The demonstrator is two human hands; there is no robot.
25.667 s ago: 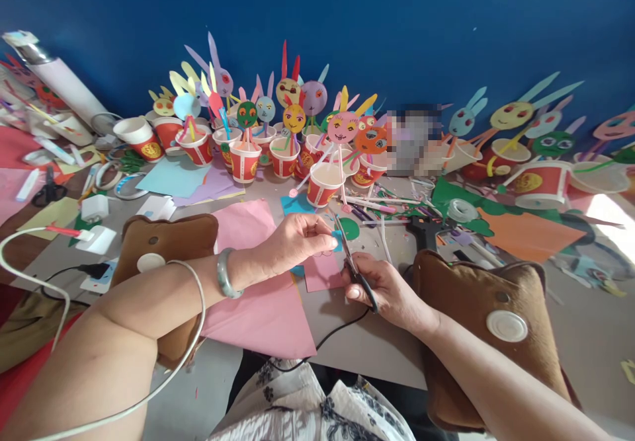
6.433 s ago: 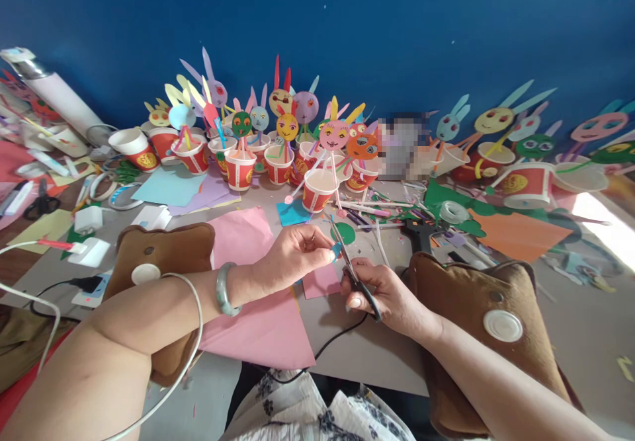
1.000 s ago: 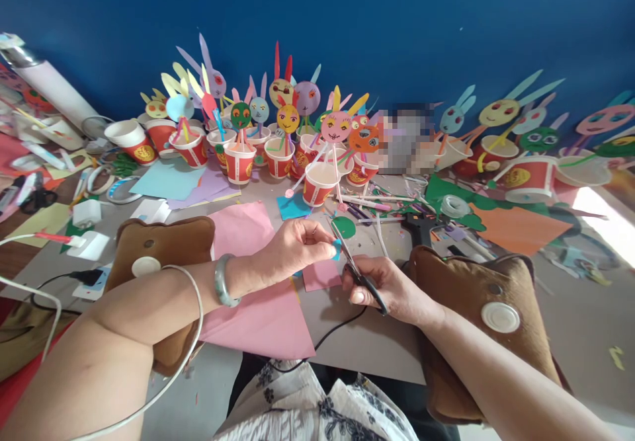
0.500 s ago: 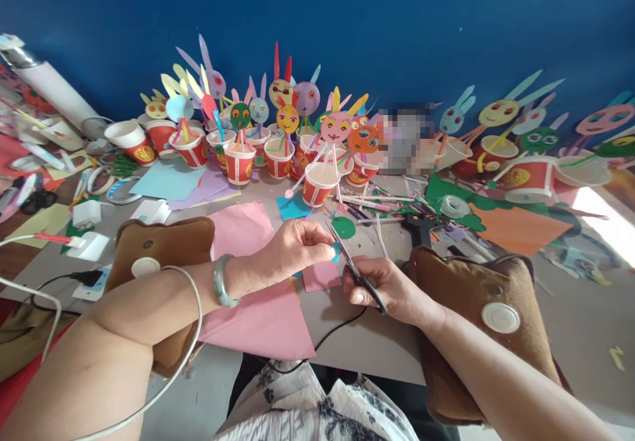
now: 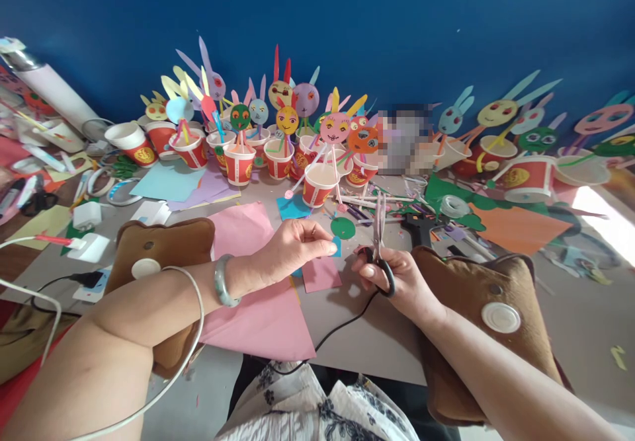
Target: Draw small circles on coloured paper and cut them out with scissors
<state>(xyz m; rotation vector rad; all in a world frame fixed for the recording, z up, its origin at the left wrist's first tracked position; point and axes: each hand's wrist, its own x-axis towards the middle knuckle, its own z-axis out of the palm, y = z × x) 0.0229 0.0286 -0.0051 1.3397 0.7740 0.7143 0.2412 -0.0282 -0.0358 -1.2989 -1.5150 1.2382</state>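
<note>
Between the thumb and fingers of my left hand (image 5: 297, 248) is a small piece of blue paper (image 5: 338, 246). My right hand (image 5: 394, 276) grips black-handled scissors (image 5: 380, 229) by the finger loops, blades pointing away from me and apart from the paper. Below the blue piece lies a pink paper square (image 5: 321, 274). A green paper circle (image 5: 342, 228) rests on the table just beyond my hands. A large pink sheet (image 5: 258, 322) spreads under my left wrist.
Paper cups (image 5: 321, 186) with straw-and-paper figures line the blue wall. Brown cushion-like pouches (image 5: 489, 355) lie on both sides. A black glue gun (image 5: 417, 228) sits right of the scissors among scraps. A white cable (image 5: 196, 335) crosses my left forearm.
My right hand has drawn the scissors away to the right, and their blades now point straight ahead. My left hand stays nearly in place with the blue piece.
</note>
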